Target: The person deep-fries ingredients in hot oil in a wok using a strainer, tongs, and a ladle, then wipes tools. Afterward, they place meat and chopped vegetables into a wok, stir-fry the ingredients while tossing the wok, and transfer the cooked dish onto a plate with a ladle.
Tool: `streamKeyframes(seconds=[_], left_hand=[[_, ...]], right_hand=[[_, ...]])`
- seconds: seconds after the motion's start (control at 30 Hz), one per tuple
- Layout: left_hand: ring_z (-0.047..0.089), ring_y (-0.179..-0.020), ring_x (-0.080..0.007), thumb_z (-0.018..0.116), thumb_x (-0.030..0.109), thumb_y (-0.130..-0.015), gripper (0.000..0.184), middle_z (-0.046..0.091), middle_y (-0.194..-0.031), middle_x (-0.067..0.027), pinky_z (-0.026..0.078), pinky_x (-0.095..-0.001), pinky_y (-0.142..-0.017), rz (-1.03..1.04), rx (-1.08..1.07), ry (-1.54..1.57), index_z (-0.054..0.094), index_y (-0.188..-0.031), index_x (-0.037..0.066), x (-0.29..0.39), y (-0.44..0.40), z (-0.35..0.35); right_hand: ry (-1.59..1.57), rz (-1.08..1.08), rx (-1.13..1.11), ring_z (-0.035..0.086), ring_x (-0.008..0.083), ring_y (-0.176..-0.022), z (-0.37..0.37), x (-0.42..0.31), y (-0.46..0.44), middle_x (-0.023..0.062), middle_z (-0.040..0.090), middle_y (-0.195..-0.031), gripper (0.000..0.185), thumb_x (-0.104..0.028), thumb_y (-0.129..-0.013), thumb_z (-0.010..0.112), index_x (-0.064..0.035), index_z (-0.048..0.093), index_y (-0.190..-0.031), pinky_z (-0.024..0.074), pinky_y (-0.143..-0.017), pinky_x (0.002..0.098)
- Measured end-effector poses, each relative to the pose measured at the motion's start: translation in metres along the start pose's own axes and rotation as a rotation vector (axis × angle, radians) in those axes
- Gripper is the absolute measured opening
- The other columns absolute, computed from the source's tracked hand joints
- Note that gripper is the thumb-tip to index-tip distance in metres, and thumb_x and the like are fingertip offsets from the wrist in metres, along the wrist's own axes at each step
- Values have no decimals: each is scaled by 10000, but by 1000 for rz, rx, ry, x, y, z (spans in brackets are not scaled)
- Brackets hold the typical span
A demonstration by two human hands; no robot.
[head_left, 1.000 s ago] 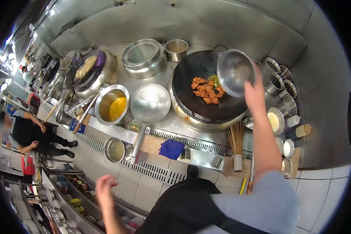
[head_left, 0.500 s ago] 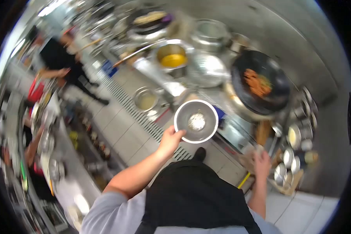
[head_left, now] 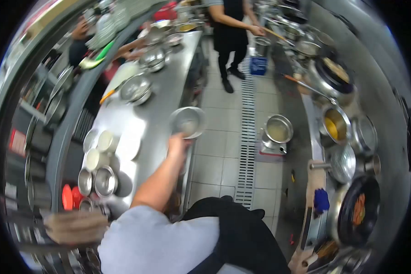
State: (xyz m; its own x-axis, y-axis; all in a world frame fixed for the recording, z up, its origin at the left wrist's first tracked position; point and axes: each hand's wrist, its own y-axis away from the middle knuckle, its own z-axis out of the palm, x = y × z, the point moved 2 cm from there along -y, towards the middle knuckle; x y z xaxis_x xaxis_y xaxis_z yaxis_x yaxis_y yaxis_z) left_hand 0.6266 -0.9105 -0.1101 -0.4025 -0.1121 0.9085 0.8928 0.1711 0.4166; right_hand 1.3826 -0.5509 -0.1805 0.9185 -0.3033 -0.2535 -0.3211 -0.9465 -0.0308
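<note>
My left hand (head_left: 178, 145) is closed on the near rim of a round metal bowl (head_left: 175, 119). I hold it at arm's length by the right edge of the long steel counter (head_left: 157, 114), partly above the floor. A pale patch shows in the bottom of the bowl; blur hides whether it is food or a reflection. On the counter left of my forearm are white bowls (head_left: 97, 160) and a small steel bowl (head_left: 106, 181). Farther along it lies a strainer (head_left: 136, 89) over a bowl. My right hand is out of view.
A pot (head_left: 278, 129) of pale liquid stands on a small burner in the aisle. Along the right stove line are a wok (head_left: 375, 201) with orange food, a saucepan (head_left: 346, 119) with yellow liquid and a perforated ladle (head_left: 343, 163). Another person (head_left: 230, 32) stands at the aisle's far end.
My body and view have turned left, from the stove towards the counter. The bowl in my left hand has swung over beside the counter's edge. My right hand has left the view.
</note>
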Motion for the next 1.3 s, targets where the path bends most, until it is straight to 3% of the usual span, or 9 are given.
streamKeyframes(seconds=[0.2,0.27,0.3,0.47,0.63,0.73,0.87,1.07,1.3], left_hand=[[637,-765,-238,536,206,-877,270,629,-983,-137,538,-311,-677,112,247,320,596,-1025,-11,4,-129,-103],[624,-851,-250,535,313,-889,463,607,-1056,-179,539,-310,-750,162,185,314,515,-1154,-66,-8,-165,-120],[609,-915,-255,493,406,-904,618,577,-1115,-199,536,-310,-752,-6,222,342,399,-1265,-87,-5,-165,-109],[572,-627,-182,487,351,-898,327,610,-791,-91,487,-302,-521,-14,-287,-29,542,-866,30,-74,-87,46],[597,-711,-156,573,206,-893,215,622,-893,-90,480,-273,-632,30,-1137,-492,562,-1028,39,-163,137,271],[639,-905,-272,638,189,-814,353,636,-1001,-185,499,-349,-813,808,-1514,-769,585,-1084,-31,-190,257,362],[528,-1097,-322,670,278,-768,508,563,-1146,-182,435,-427,-924,1498,-1487,-1020,540,-1168,-7,-200,360,423],[522,-1089,-314,685,362,-742,504,566,-1091,-151,430,-424,-921,1599,-1489,-1427,566,-1102,30,-225,392,440],[561,-1014,-308,686,380,-717,467,572,-1044,-146,461,-446,-845,1613,-1370,-1516,568,-1002,29,-228,389,434]], right_hand=[[-854,385,57,476,192,-475,-6,-40,25,82,542,-700,303,-300,-879,568,-10,553,-966,372,-408,365],[-993,495,18,505,152,-525,-14,-36,24,46,540,-687,246,-229,-897,537,-33,525,-1046,385,-432,315],[-1084,334,148,333,87,-355,-18,-45,18,-30,318,-512,161,-261,-912,528,-119,469,-960,238,-301,267],[-905,97,-74,422,111,-388,-116,-115,-29,-5,447,-582,196,-125,-875,527,-76,502,-1063,363,-343,269],[-847,132,-138,440,148,-373,-121,-153,-139,30,468,-581,285,-121,-850,534,-22,525,-1117,376,-344,289],[-813,166,-175,498,202,-409,-86,-175,-182,98,542,-674,220,-116,-830,518,31,535,-992,457,-411,348],[-956,89,-519,475,177,-383,-69,-193,-171,41,493,-586,98,-107,-855,530,-21,502,-891,405,-377,324],[-236,-330,-141,615,275,-598,-143,-144,-117,155,613,-720,447,-183,-838,582,-55,494,-1258,502,-581,361],[-617,-55,-230,578,159,-668,-180,-112,-84,104,612,-816,485,-111,-846,595,-12,464,-1303,461,-637,298]])
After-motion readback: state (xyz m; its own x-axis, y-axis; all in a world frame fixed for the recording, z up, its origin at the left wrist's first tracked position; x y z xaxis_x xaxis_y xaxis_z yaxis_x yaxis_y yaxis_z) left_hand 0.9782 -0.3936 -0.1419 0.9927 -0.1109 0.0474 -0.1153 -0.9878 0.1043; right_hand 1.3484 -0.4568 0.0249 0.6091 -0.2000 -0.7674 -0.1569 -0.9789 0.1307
